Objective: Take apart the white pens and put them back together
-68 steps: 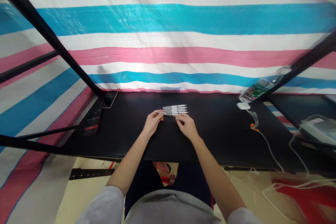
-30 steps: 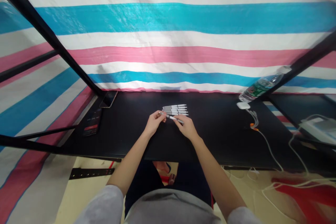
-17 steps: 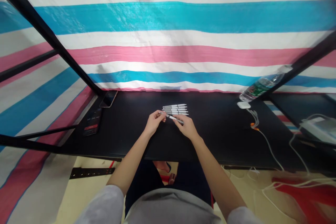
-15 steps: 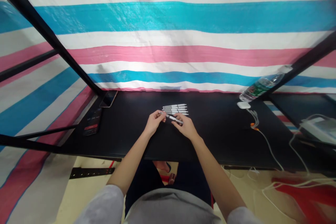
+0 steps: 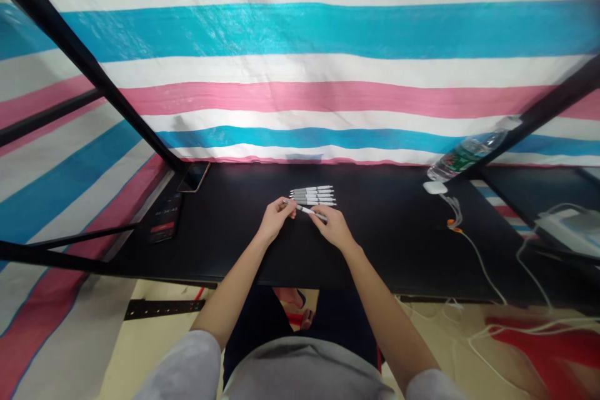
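Note:
A white and grey pen (image 5: 305,209) is held slantwise between my two hands, above the black table (image 5: 225,237). My left hand (image 5: 277,215) pinches its dark tip end. Around the other end are the closed fingers of my right hand (image 5: 330,223). Just beyond my fingers, several similar pens (image 5: 313,195) lie side by side on the table, their tips pointing left.
Two phones lie at the left, one near the back (image 5: 194,176) and one with a lit screen (image 5: 165,219). At the right, a plastic bottle (image 5: 462,157) leans by a black frame bar, beside a white charger (image 5: 435,187) with cables.
My right hand's fingers have closed further over the end of the pen. My left hand and the row of pens have not visibly moved.

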Available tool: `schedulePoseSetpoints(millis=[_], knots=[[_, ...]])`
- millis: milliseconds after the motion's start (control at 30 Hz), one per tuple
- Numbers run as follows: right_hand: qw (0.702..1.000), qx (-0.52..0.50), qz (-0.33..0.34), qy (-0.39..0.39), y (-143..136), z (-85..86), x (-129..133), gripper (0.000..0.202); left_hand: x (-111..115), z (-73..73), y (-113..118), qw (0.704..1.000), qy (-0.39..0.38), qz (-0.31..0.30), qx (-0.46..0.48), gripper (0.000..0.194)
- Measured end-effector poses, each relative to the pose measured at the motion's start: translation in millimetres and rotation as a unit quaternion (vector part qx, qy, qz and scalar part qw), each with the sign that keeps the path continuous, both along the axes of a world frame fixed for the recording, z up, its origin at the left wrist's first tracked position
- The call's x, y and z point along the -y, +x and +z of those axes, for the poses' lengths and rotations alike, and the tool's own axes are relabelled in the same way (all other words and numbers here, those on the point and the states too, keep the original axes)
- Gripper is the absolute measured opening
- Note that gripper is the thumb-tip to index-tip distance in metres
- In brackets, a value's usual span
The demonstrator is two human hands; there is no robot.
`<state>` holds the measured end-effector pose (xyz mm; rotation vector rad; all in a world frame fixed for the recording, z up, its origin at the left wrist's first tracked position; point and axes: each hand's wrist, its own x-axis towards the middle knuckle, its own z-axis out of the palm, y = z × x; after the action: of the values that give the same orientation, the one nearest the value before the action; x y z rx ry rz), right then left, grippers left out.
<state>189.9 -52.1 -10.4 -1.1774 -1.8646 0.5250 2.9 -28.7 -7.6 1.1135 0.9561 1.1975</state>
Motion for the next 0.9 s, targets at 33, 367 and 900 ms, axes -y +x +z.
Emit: schedulePoseSetpoints(millis=[33,367,900], knots=[[1.0,-0.004,0.002,0.008,-0.1,0.3,0.2,0.019,0.0,0.1,0.0,1.0,0.0,0.0,0.001,0.03],[1.0,0.001,0.007,0.0,0.6,0.5,0.3,0.019,0.6,-0.2,-0.2,1.0,0.001,-0.005,0.002,0.03],[0.999,0.005,-0.018,-0.05,0.3,0.2,1.3,0.019,2.1,5.8,1.8,1.0,-0.009,0.001,0.0,0.033]])
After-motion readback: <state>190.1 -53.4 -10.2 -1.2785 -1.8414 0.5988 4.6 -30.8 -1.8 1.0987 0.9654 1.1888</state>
